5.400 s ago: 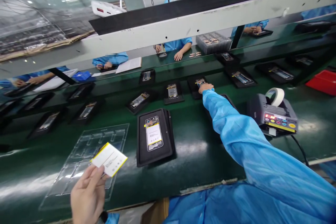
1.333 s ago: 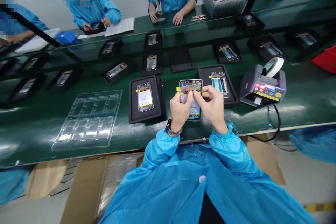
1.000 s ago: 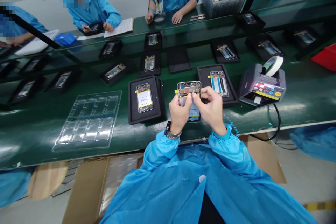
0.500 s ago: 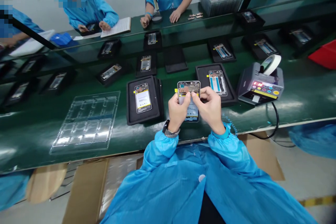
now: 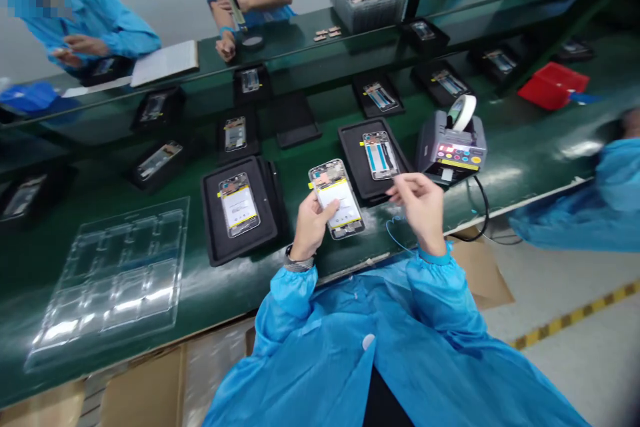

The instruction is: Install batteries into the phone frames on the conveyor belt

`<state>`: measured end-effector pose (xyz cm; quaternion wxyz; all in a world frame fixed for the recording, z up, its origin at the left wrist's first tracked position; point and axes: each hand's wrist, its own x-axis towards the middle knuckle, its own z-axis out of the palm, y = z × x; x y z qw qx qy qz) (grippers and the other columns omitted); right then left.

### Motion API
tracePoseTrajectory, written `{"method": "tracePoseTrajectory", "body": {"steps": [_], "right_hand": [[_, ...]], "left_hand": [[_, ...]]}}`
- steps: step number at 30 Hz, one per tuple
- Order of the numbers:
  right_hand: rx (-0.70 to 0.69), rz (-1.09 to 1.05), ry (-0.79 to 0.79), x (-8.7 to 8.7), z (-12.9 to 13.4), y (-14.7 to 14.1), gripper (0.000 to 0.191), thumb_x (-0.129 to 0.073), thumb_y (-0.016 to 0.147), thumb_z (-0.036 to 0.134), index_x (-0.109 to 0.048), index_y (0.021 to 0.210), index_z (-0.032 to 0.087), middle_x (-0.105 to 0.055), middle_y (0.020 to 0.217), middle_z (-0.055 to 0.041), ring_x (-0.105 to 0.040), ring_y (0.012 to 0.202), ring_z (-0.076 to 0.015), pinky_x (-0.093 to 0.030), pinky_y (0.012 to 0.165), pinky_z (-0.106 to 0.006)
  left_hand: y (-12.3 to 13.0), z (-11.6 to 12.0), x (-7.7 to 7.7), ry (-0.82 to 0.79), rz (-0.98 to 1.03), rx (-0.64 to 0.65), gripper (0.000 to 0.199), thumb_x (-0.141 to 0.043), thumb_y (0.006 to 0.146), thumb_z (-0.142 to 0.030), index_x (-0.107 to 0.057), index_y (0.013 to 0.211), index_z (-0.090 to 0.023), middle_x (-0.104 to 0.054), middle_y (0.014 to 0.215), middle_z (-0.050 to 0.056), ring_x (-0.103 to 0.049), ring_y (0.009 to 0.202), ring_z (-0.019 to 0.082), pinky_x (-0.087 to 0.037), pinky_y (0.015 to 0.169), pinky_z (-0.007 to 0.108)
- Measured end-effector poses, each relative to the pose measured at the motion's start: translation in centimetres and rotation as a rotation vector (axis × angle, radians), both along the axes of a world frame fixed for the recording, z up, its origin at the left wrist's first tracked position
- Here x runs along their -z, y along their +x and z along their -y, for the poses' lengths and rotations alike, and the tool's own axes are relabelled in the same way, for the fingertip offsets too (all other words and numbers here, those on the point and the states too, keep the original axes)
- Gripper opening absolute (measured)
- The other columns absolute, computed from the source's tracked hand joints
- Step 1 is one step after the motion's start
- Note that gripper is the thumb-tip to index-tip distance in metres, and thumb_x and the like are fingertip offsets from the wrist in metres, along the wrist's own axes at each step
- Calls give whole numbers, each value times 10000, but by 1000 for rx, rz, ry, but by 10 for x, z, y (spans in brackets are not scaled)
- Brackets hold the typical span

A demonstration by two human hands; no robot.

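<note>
My left hand grips an opened phone by its left edge, thumb over the white battery. The phone is tilted, its inner parts facing up and a small yellow tab at its upper left. My right hand is apart from that phone, near the lower right corner of a black tray. Its fingers are drawn together, and whatever they may hold is too small to make out. Another opened phone, with blue strips, lies in that tray. To the left, a phone with a white battery rests on stacked black trays.
A tape dispenser with lit buttons stands at right, its cable over the table edge. A clear plastic tray lies at left. Further back are several phone trays, a red bin and co-workers in blue.
My right hand has let go of the phone and moved right, towards the tray. The left hand still holds the phone, now turned slightly. The view has swung right.
</note>
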<state>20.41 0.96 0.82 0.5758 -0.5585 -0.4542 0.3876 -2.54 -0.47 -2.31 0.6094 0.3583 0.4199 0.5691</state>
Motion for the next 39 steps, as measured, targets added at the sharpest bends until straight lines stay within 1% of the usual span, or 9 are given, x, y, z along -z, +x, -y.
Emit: {"method": "tracePoseTrajectory", "body": {"steps": [2, 4, 6, 9, 20, 23, 27, 30, 39], "right_hand": [[303, 13, -7, 11, 3, 42, 282, -788, 860, 455, -674, 852, 197, -713, 677, -47, -604, 529, -146, -459, 505, -279], [478, 15, -52, 19, 2, 80, 220, -788, 852, 380, -663, 818, 202, -699, 648, -62, -575, 495, -149, -427, 472, -293], [508, 10, -137, 25, -5, 105, 179, -769, 858, 323, -661, 780, 203, -704, 656, -83, -562, 480, -153, -403, 452, -307], [455, -12, -246, 30, -16, 117, 207, -742, 868, 305, -648, 705, 218, -714, 669, -96, -558, 473, -160, -391, 434, -318], [389, -29, -197, 29, -11, 101, 214, -813, 779, 346, -643, 670, 274, -612, 541, -20, -557, 460, -187, -451, 414, -338], [258, -43, -154, 17, 9, 75, 216, -841, 782, 394, -690, 729, 248, -610, 532, 1, -539, 444, -153, -451, 429, -300], [-68, -44, -172, -1, 37, 13, 327, -842, 801, 507, -729, 799, 200, -638, 535, 6, -559, 457, -135, -454, 474, -268], [-212, -37, -185, -9, 45, -24, 413, -840, 796, 590, -720, 796, 194, -654, 548, -2, -587, 488, -148, -483, 517, -281], [-204, 55, -133, -1, 38, -46, 464, -804, 813, 657, -688, 791, 209, -649, 578, -5, -586, 528, -160, -462, 553, -287]], "left_hand": [[-2, -5, 2, -23, -1, -62, 620, -1006, 658, -418, -712, 1128, -142, -799, 1170, 150, -786, 1031, 299, -631, 951, 428], [-4, -9, 2, -27, -13, -95, 613, -1022, 621, -399, -728, 1092, -139, -802, 1158, 145, -784, 1047, 303, -629, 969, 438], [-3, -13, -1, -25, -28, -107, 610, -1027, 605, -385, -738, 1082, -138, -801, 1165, 143, -778, 1073, 308, -624, 987, 447], [2, -14, -3, -40, -43, -103, 631, -1028, 598, -375, -741, 1108, -139, -799, 1173, 143, -773, 1093, 320, -621, 996, 461], [5, -16, -4, -22, -60, -115, 636, -1024, 603, -409, -741, 1105, -141, -800, 1167, 145, -769, 1107, 335, -610, 1027, 496], [7, -18, -7, 15, -80, -103, 635, -1007, 640, -444, -735, 1127, -140, -796, 1178, 149, -767, 1113, 332, -609, 1028, 489], [14, -19, -14, 75, -100, -122, 621, -994, 669, -459, -727, 1131, -140, -791, 1197, 147, -767, 1113, 324, -616, 1009, 460], [19, -18, -18, 91, -110, -127, 614, -991, 680, -448, -721, 1142, -147, -787, 1214, 144, -764, 1117, 320, -623, 984, 434], [20, -19, -18, 101, -133, -150, 619, -968, 705, -510, -713, 1144, -155, -787, 1209, 129, -764, 1096, 296, -617, 954, 388]]}}
